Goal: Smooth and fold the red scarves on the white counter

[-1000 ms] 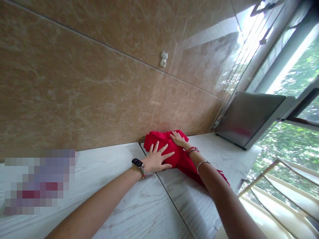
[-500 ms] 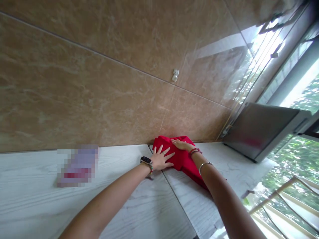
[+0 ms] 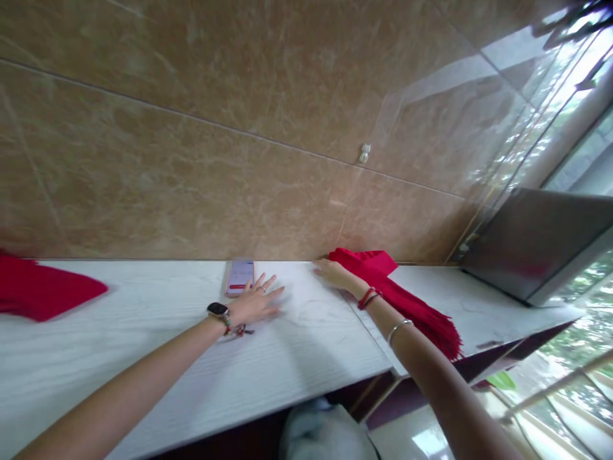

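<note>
Possibly a scarf (image 3: 422, 314), partly behind right forearm (image 3: 440, 383)

The left hand (image 3: 251, 306) wears a slim, pale ring (image 3: 261, 290) on one finger. Around that wrist sit a watch (image 3: 218, 309) with a dark, rounded face and, just beside it, a multicoloured bracelet (image 3: 227, 326) with a loose, dangling end (image 3: 243, 331). The right hand (image 3: 338, 276) has red and dark cords (image 3: 366, 298) at the wrist; farther up the bare forearm (image 3: 431, 370) is a narrow silver bangle (image 3: 398, 328).
</note>
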Motion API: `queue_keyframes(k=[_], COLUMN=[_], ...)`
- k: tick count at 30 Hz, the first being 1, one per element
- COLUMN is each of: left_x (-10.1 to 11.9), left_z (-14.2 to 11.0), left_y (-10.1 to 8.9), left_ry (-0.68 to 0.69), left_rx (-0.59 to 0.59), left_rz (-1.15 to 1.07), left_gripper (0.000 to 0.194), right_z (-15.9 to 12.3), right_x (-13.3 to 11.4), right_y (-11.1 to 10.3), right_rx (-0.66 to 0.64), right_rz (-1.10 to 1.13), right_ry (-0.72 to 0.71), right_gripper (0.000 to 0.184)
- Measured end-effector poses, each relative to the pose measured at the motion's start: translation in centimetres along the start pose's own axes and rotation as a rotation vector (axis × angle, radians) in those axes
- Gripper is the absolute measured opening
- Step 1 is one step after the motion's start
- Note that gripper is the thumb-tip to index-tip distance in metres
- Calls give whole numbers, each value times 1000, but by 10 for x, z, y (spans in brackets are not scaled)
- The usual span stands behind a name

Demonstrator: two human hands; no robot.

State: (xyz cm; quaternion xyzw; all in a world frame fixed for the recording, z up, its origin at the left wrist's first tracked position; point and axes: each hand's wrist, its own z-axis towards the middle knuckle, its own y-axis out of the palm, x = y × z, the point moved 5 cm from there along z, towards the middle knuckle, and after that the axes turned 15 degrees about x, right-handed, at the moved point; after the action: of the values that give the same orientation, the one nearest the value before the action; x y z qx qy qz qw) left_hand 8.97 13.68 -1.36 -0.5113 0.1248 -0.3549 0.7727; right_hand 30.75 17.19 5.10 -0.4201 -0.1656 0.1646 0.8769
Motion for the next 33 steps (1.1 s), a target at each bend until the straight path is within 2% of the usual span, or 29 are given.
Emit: queue_keyframes(k=[4, 7, 9, 11, 16, 19, 22, 24, 27, 30, 31, 33], left_x=[-60, -101, -119, -129, -131, -144, -173, -195, -225, -250, -256, -264], left_z=[-82, -127, -145, -153, -152, -159, -186, -212, -249, -272, -276, -280], left_y=[-41, -63, -72, -75, -71, -82, -113, -139, -169, -183, -184, -185], left_ry=[-109, -262, -350, -413, -443, -478, -614, -710, -854, -1015, -1055, -1095], left_rx=[120, 168, 188, 179, 136, 228, 396, 504, 625, 737, 776, 849], left_rz=[119, 145, 124, 106, 115, 184, 381, 510, 608, 543, 508, 468], left_gripper=[51, 51, 53, 55, 54, 51, 51, 53, 60, 65, 63, 57], right_z=[-4, -10, -15, -19, -21, -17, -1, 18, 55, 97, 110, 134], right_x=[-113, -169, -186, -191, -188, -192, -207, -228, -277, -338, -358, -400], right_y=[36, 51, 57, 61, 66, 68, 72, 74, 79, 94, 100, 111], right_rx=[-58, -99, -112, -113, -77, -7, 51, 75, 59, -42, -75, -86], right_rz=[230, 389, 418, 426, 460, 461, 473, 495, 564, 732, 810, 866], right_ry=[2, 32, 29, 41, 51, 31, -46, -132, -225, -140, -57, 16], right_gripper=[50, 54, 54, 56, 57, 53, 49, 46, 43, 45, 48, 56])
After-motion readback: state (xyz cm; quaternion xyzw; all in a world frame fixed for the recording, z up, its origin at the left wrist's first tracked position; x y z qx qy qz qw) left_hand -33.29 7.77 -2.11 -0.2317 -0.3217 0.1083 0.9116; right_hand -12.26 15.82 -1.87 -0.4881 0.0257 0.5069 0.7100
